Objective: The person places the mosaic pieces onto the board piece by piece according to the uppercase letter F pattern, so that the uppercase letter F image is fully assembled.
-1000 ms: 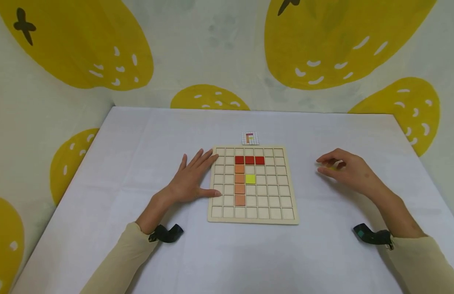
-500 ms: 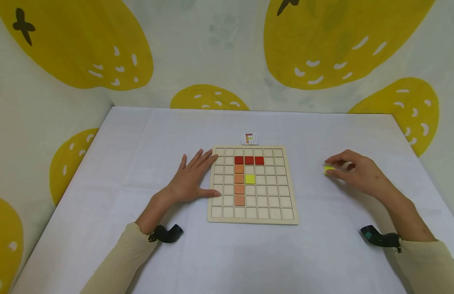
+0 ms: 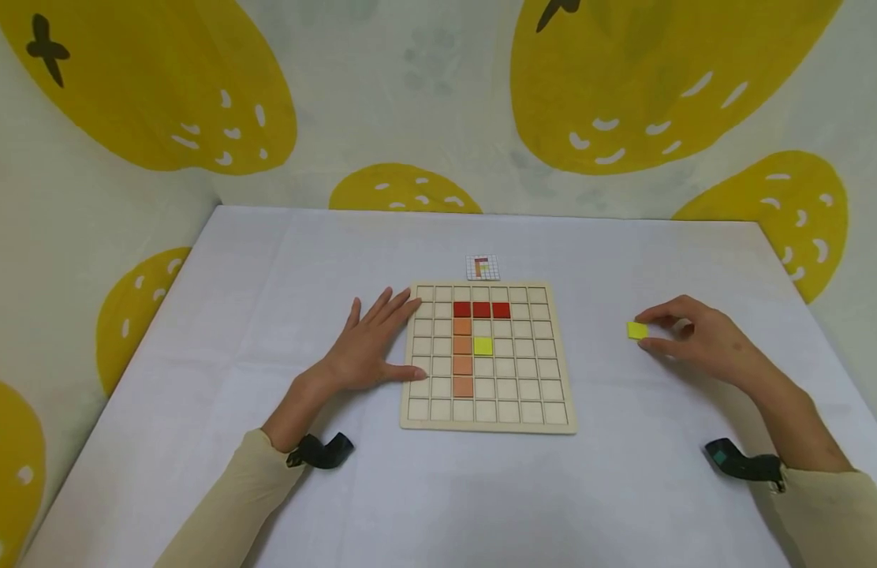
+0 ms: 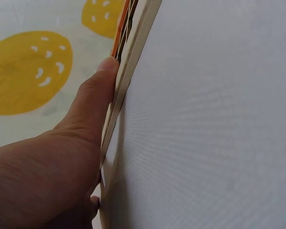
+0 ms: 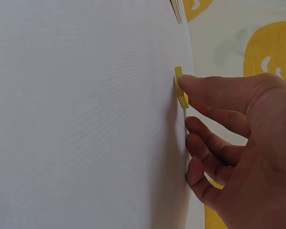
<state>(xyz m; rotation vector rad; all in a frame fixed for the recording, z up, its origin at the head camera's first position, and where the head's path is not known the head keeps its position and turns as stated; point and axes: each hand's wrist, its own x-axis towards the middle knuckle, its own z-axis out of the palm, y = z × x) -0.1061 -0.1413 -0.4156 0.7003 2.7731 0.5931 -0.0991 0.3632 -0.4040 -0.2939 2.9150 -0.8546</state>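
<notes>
On the table lies a wooden grid board (image 3: pixel 528 412) with a column of several orange tiles (image 3: pixel 463 366), a row of three red tiles (image 3: pixel 482 310) and one yellow tile (image 3: pixel 483 346) set in its cells. My left hand (image 3: pixel 363 347) spreads its fingers over the board's left edge, thumb and fingertips touching the frame; the left wrist view shows the thumb (image 4: pixel 88 105) against that edge. Well to the right of the board, my right hand (image 3: pixel 704 343) pinches a loose yellow tile (image 3: pixel 637 330) between thumb and index finger. In the right wrist view this tile (image 5: pixel 180 90) is tilted, close to the tabletop.
A small pattern card (image 3: pixel 483 267) with a coloured grid lies just behind the board. White cloth covers the table (image 3: pixel 304 260), whose back edge meets a patterned wall (image 3: pixel 410 102). Black wrist-worn devices (image 3: pixel 744 461) hang beside both forearms.
My right hand has shifted right, away from the board. The yellow tile, mostly hidden behind its fingers before, now shows at the fingertips. My left hand and the board stay put.
</notes>
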